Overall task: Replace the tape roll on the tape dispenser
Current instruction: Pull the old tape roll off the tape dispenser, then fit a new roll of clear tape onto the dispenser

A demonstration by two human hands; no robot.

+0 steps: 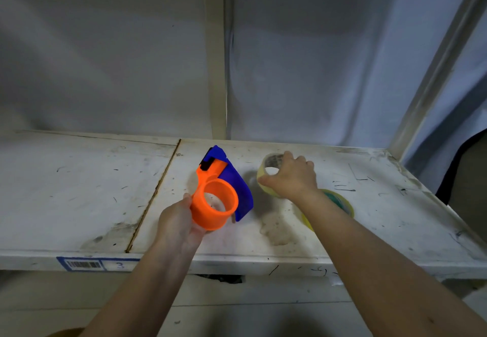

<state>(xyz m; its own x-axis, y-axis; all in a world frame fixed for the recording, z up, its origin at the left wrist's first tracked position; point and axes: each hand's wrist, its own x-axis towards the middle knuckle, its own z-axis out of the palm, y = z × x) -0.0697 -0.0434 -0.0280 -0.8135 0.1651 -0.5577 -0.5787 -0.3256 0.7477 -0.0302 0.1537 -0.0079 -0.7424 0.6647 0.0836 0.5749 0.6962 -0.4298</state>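
Note:
My left hand grips the orange and blue tape dispenser by its orange hub, holding it just above the white shelf. The hub ring carries no roll. To the right, my right hand is closed around a pale yellow tape roll that stands tilted near the back of the shelf. A second yellowish roll with a green core lies flat under my right forearm, partly hidden by it.
The shelf surface is scuffed, with a seam running front to back left of the dispenser. A barcode label sits on the front edge. Grey sheeting and a vertical post stand behind; a slanted frame bounds the right.

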